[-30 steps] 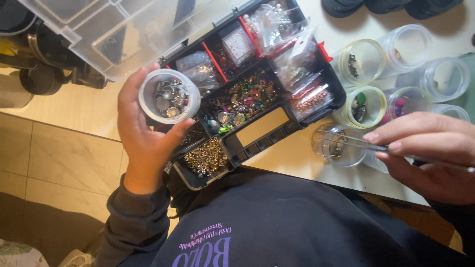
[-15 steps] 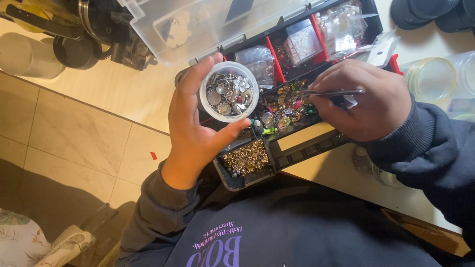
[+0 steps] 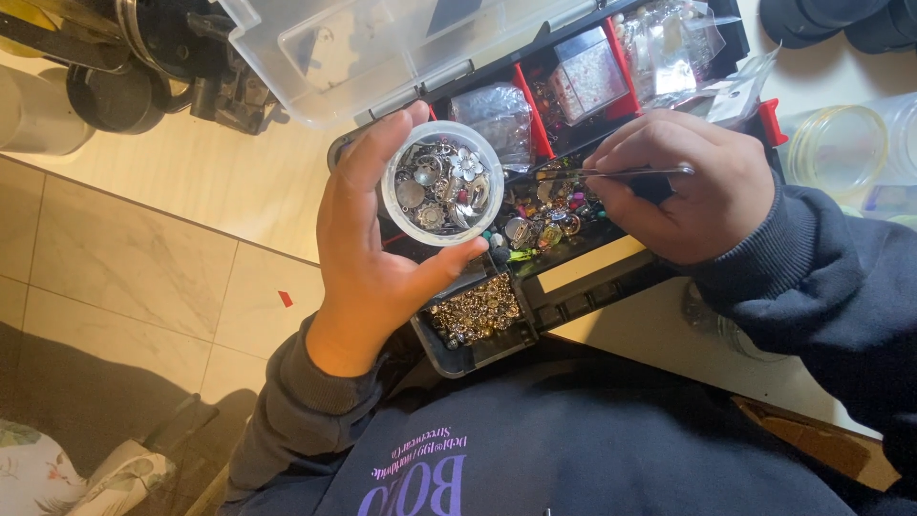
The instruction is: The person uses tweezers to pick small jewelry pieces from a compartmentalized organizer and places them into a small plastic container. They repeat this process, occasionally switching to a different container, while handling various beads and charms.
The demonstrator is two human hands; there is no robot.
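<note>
My left hand (image 3: 377, 258) holds up a small round clear jar (image 3: 442, 183) filled with silver charms and beads, gripped between thumb and fingers. My right hand (image 3: 683, 186) pinches metal tweezers (image 3: 611, 174), tips pointing left over the organizer's middle compartment of mixed coloured beads (image 3: 544, 225). The black compartment organizer box (image 3: 573, 296) lies open under both hands, with a compartment of gold-coloured findings (image 3: 475, 310) near its front corner.
The organizer's clear lid (image 3: 382, 48) stands open at the back. Small plastic bags (image 3: 669, 48) fill the far compartments. Clear round jars (image 3: 845, 148) sit on the white table to the right. Dark machinery (image 3: 172, 57) is at upper left above a tiled floor (image 3: 115, 287).
My right hand moved from the jars at the right to over the organizer, carrying the tweezers. The view shifted left, and my left hand kept hold of the jar.
</note>
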